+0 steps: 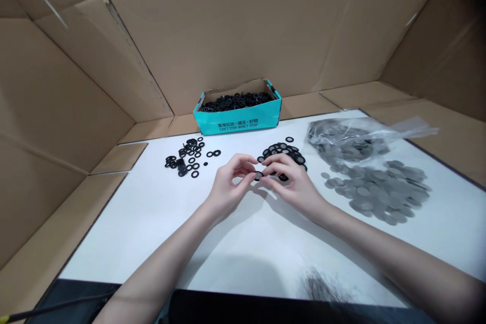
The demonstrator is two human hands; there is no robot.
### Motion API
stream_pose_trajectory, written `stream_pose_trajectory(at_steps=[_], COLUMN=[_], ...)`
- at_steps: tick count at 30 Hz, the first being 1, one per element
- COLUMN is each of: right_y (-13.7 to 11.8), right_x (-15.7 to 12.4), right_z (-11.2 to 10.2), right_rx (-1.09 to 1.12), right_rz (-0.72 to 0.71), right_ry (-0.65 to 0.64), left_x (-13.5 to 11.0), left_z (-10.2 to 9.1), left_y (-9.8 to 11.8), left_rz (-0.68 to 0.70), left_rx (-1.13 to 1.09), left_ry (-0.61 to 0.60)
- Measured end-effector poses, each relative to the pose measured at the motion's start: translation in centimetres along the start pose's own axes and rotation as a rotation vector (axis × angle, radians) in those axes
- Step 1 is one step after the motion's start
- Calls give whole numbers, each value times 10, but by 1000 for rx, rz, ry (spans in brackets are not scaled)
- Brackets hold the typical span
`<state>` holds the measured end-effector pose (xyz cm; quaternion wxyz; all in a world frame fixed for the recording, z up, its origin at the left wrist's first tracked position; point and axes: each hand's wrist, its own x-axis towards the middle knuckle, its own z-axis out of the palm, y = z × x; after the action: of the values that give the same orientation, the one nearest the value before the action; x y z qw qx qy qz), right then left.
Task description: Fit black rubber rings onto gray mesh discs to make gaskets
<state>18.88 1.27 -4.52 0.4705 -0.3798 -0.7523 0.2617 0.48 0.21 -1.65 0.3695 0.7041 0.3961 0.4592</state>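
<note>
My left hand (230, 185) and my right hand (292, 182) meet over the middle of the white table (152, 223). Their fingertips pinch together on a small black ring (258, 175) held between them. Right behind the fingers lies a heap of black rings with grey discs fitted in them (283, 153). A scatter of plain black rings (188, 157) lies to the left of my left hand. A wide pile of grey discs (375, 187) spreads to the right of my right hand.
A teal cardboard box (239, 120) full of black rings stands at the back of the table. A clear plastic bag (353, 136) with more grey discs lies at the back right. Brown cardboard walls (246, 25) enclose the table on three sides.
</note>
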Motion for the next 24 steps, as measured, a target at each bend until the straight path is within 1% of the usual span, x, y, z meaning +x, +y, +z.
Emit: stream_pose_trajectory(at_steps=[6,12,19,24], right_y=[-3,-6,-8,-7], right_x=[2,2,3,4], right_z=[-1,-2,-5,-5], right_rx=[38,53,53,70], right_rz=[29,45,78,93], right_ry=[-23,-48,-68,-87], left_x=[-1,-2,0,1], left_z=[1,1,-6,-9], left_y=[-5,-5,-4,-6], left_rz=[127,121,149,194], left_rx=[149,204,269,269], left_ry=[-7,-17,-107,-134])
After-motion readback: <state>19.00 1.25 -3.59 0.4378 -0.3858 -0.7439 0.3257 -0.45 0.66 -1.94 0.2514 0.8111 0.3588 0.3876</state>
